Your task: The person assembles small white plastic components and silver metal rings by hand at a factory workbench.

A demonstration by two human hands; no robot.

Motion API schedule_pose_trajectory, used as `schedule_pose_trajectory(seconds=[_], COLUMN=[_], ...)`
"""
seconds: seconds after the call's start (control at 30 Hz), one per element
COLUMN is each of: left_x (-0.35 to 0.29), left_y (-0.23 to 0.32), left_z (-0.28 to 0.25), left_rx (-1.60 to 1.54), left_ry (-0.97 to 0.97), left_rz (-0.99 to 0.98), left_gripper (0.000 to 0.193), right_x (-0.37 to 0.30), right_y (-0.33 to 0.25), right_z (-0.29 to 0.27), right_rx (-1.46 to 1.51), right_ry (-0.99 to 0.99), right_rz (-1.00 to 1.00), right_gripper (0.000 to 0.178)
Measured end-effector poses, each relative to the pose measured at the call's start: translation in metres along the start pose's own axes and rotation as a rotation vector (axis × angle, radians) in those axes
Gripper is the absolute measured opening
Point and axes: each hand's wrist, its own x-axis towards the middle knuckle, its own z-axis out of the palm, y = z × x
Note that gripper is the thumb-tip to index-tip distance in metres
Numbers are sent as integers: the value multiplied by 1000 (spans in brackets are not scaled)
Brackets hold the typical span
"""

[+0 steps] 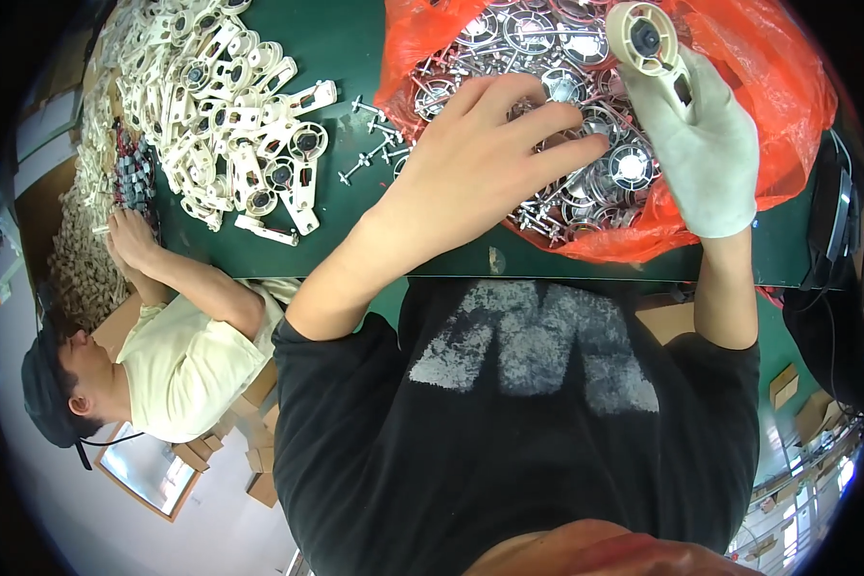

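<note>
My right hand (706,149), in a whitish glove, is closed around a cream plastic housing (629,46) with a round ring end and a dark motor-like core. It holds this up over the right part of a red plastic bag (787,106). Inside the open bag lie many shiny chrome rings with round centres (632,166) and thin metal pieces. My left hand (480,158), bare, reaches over these rings from the left. Its fingers are spread and bent down; the thumb is hidden, and no held thing shows.
Many cream housings (230,120) lie heaped on the green table (355,226) to the left. Small chrome stems (363,165) lie between heap and bag. Further left, a co-worker (182,355) in a cap handles parts. A dark cabled object (830,221) is at the right edge.
</note>
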Motion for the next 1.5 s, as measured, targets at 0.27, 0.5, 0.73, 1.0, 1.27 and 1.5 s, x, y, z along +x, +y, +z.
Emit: schedule_pose_trajectory(seconds=[0.27, 0.5, 0.73, 1.0, 1.27, 1.5], left_x=[5, 19, 8, 12, 19, 9], left_y=[-23, -11, -14, -8, 1, 0], left_z=[-10, -3, 10, 0, 2, 1], left_rx=[-56, 80, -26, -131, -606, -1022], left_ry=[441, 544, 507, 594, 552, 293], left_rz=[111, 7, -55, 119, 38, 6], left_gripper=[56, 62, 63, 56, 64, 48], right_x=[-2, -17, -19, -14, -18, -22], right_y=[-18, -18, -12, -26, -26, -8], right_z=[3, 9, 13, -10, 4, 12], right_rx=[-492, -610, -606, 202, 2, -418], right_ry=[-36, -183, -164, -508, -477, -278], right_rz=[-132, -422, -361, -63, -191, -675], right_gripper=[30, 31, 33, 32, 27, 25])
